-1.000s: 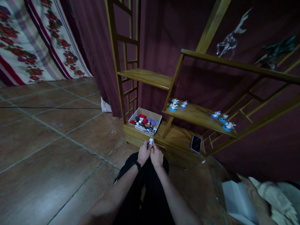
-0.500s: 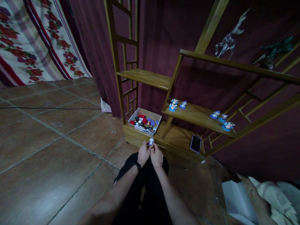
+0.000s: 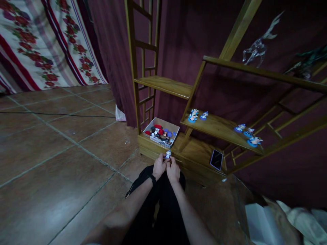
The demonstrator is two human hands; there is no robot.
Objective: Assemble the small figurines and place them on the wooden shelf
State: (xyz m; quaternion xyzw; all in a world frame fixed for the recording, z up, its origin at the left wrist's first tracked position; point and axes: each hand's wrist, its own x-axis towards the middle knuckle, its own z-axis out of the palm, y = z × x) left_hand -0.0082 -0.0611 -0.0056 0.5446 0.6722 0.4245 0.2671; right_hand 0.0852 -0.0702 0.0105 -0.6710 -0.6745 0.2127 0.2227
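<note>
Between my two hands is a small white-and-purple figurine [image 3: 168, 154], held upright in front of the cabinet. My left hand [image 3: 159, 166], below a dark wristband, has its fingers closed on the figurine's left side. My right hand [image 3: 173, 169] pinches it from the right, low near the base. Just beyond stands an open box [image 3: 175, 128] full of red, black, white and purple figurines. On the middle shelf [image 3: 217, 128], blue-based figurines [image 3: 193, 116] and a purple one [image 3: 204, 116] stand at the left end, with several more figurines [image 3: 249, 132] at the right.
A phone [image 3: 216, 159] lies on the lower board of the wooden shelf unit. Higher up stands a clear glass deer [image 3: 256, 51]. A black cable [image 3: 58, 114] crosses the tiled floor at left. At lower right are a white box [image 3: 263, 223] and pale cloth [image 3: 298, 217].
The view has turned slightly left, so the shelf and box sit further right. Both hands still hold the figurine in much the same pose.
</note>
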